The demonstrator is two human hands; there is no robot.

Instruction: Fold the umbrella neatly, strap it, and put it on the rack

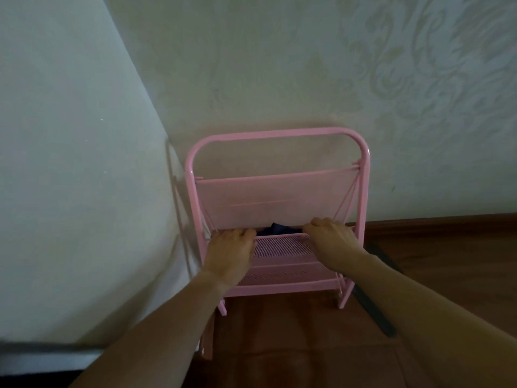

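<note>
Rack: a pink metal rack (277,191) with a rounded tube frame and mesh shelves stands on the floor against the patterned wall (307,65), close to the room corner.
Umbrella: a dark blue umbrella (275,229) lies inside the rack, in the gap behind the front mesh shelf's upper edge and below the upper mesh panel; only a small bunched part of its fabric shows between the two hands.
Left hand: the left hand (230,252) lies knuckles-up over the left end of the front shelf's rim, fingers curled down behind it; what they close on is hidden, so the grip cannot be told.
Right hand: the right hand (328,233) rests the same way over the right end of that rim, fingers bent over the edge beside the dark fabric; its grip cannot be told either.
In the way: the mesh shelf and both hands cover most of the umbrella.
Around: a plain pale wall (70,163) on the left; a brown wooden floor (433,261); a dark strip (375,312) lying on the floor just right of the rack's foot.
</note>
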